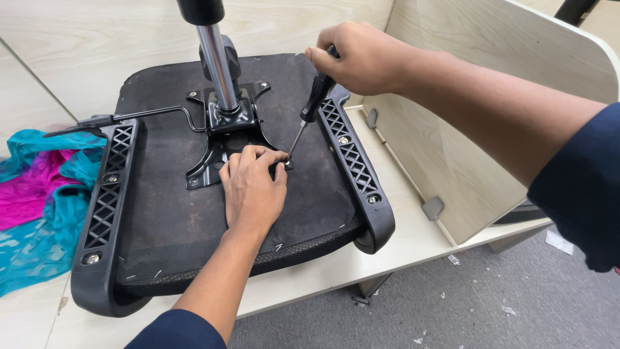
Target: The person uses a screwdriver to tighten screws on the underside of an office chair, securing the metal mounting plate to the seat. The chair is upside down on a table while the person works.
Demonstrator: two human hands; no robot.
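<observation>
The right hand (365, 57) is closed around the black handle of a screwdriver (309, 116), which leans down to the left. Its tip meets a screw (286, 162) at the corner of the black plate (216, 152), in the middle of the upturned seat (194, 207). The left hand (250, 184) lies on the seat, fingers pinching at that screw. I think the shaft should stand more upright, so the tip does not slip. The steel post (218, 64) rises just behind, 2 arm brackets flank the seat, and a lever (123, 118) points left. A cloth (39, 194) lies left, a board (465, 123) stands right.
</observation>
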